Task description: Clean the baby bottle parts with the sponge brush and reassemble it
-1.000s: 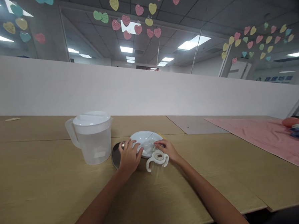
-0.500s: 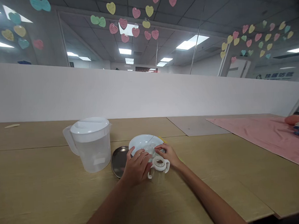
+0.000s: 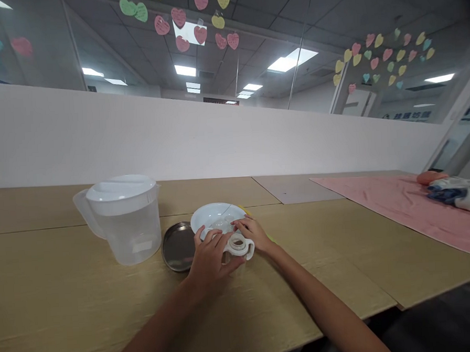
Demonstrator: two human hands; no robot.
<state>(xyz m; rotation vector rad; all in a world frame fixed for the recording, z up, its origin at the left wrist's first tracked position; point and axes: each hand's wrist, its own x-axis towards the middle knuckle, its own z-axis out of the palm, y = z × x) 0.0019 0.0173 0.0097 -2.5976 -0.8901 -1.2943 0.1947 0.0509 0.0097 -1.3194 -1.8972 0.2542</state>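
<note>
Your left hand [image 3: 211, 257] is closed around the bottle [image 3: 242, 252], thumb on the near side, fingers beyond. The bottle stands on the table [image 3: 303, 277] just in front of the white bowl [image 3: 201, 214], its mouth open and facing up. Your right hand [image 3: 257, 234] is at the bowl's right side, fingertips near the clear pieces [image 3: 222, 224] inside; whether they pinch one cannot be told. Advisory: grip the bottle low and evenly, keep fingers off its mouth, and avoid nudging the metal dish [image 3: 178, 247] beside your left hand.
</note>
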